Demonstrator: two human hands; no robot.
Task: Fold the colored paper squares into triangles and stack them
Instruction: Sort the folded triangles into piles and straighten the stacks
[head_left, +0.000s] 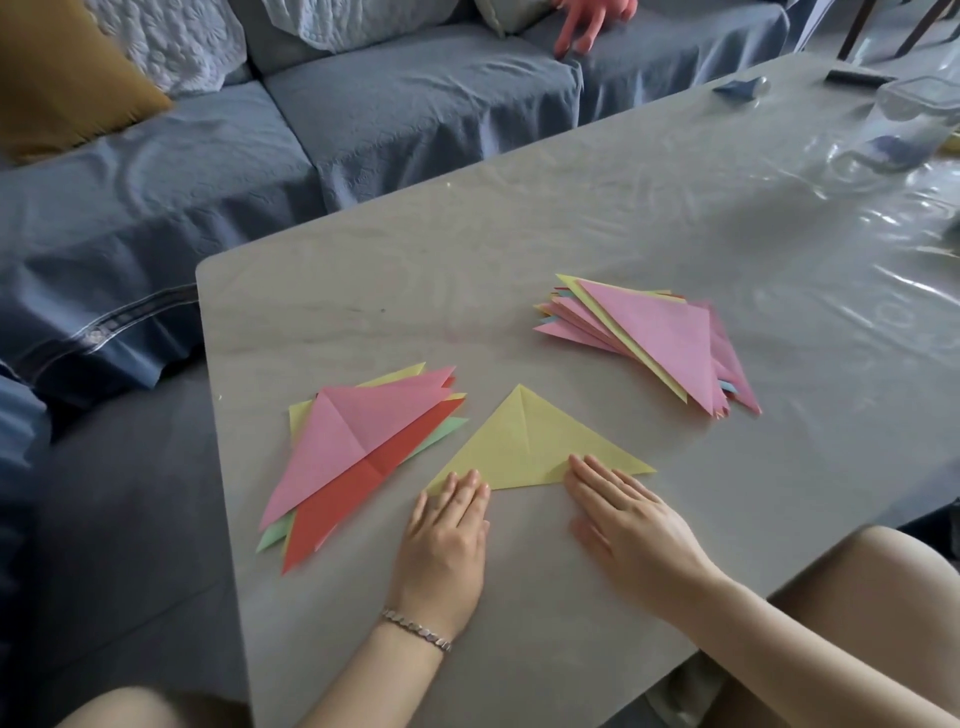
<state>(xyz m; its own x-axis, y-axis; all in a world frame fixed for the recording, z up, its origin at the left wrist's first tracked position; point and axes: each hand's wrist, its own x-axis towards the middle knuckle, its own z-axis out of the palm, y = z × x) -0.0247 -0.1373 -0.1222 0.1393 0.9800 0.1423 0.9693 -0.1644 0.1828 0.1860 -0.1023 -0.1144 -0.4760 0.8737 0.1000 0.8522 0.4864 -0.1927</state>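
Pile of coloured paper (358, 441), pink on top, at the left of the table (467, 260). Left hand (447, 540) just beside it, flat, fingers straight, tips on the near-left corner of the yellow triangle (530, 441). Triangle flat, apex pointing away, just beyond both hands. Right hand (634, 525) flat, fingers straight, tips on the near edge. Stack of folded triangles (660, 338) farther right, apart.

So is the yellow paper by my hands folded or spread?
Folded: the yellow paper lies as a triangle, fingers pressing its near edge.
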